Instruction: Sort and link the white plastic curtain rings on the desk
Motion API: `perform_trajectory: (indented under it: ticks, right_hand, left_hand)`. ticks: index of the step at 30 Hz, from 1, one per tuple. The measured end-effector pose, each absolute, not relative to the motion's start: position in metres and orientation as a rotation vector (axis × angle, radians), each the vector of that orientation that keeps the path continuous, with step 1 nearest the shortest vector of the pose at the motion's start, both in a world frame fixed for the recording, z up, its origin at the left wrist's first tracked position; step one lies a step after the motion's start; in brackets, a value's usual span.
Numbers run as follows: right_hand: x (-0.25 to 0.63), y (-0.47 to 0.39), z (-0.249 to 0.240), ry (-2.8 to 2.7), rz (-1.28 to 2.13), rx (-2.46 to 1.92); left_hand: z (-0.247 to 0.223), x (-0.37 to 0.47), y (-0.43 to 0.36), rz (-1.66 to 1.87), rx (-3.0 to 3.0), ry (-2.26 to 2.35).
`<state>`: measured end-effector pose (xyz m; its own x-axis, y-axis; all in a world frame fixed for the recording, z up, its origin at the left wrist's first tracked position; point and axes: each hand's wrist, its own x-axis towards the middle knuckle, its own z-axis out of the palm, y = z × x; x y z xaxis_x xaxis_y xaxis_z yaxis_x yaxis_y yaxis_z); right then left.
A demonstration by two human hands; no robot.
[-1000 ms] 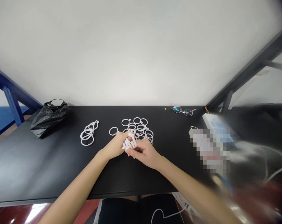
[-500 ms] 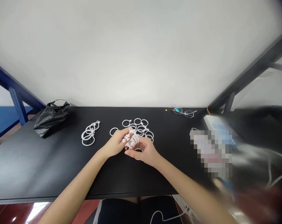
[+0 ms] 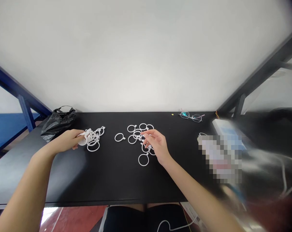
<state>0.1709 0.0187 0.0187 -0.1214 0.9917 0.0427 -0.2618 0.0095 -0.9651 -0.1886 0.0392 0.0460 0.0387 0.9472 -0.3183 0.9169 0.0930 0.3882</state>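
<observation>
White plastic rings with small eyelets lie in two groups on the black table (image 3: 107,180). My left hand (image 3: 66,141) is closed around a stack of white rings (image 3: 82,140), held over the left group of rings (image 3: 93,147); its fingertips are partly hidden. My right hand (image 3: 158,144) hovers at the middle group of rings (image 3: 132,139), fingers bent and apart, with no ring plainly in them. It covers part of that group. A single ring (image 3: 119,137) lies between the groups, and another ring (image 3: 143,160) lies nearest me.
A black plastic bag (image 3: 60,121) sits at the back left, near my left forearm. Eyeglasses (image 3: 190,116) rest by the wall at the back right. A white box (image 3: 227,129) and a blurred-out item (image 3: 219,158) are on the right, with white cables beyond.
My left hand has carried the stack of rings from the middle to the left group. My right hand has parted from the stack and moved slightly up and right, over the middle rings.
</observation>
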Motion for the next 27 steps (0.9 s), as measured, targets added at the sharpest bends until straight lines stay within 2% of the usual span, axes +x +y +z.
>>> perform_trajectory:
  ticks: [9,18,21,24,27]
  right_hand:
    - [0.170,0.020,0.017,-1.092,1.407,-0.994]
    - [0.173,0.023,0.016,-1.131,1.367,-1.047]
    - [0.179,0.024,0.014,-1.393,1.277,-1.121]
    - [0.186,0.020,0.015,-2.031,0.968,-1.113]
    - [0.191,0.016,0.019,-2.335,0.720,-1.113]
  left_hand:
    - [0.034,-0.207,0.031,0.272,1.535,1.904]
    - [0.029,-0.202,0.018,0.255,1.638,1.918]
    - [0.034,-0.193,0.011,0.279,1.725,2.103]
    - [0.040,-0.180,0.009,0.349,1.837,2.211]
    - [0.041,-0.152,0.013,0.540,1.931,2.146]
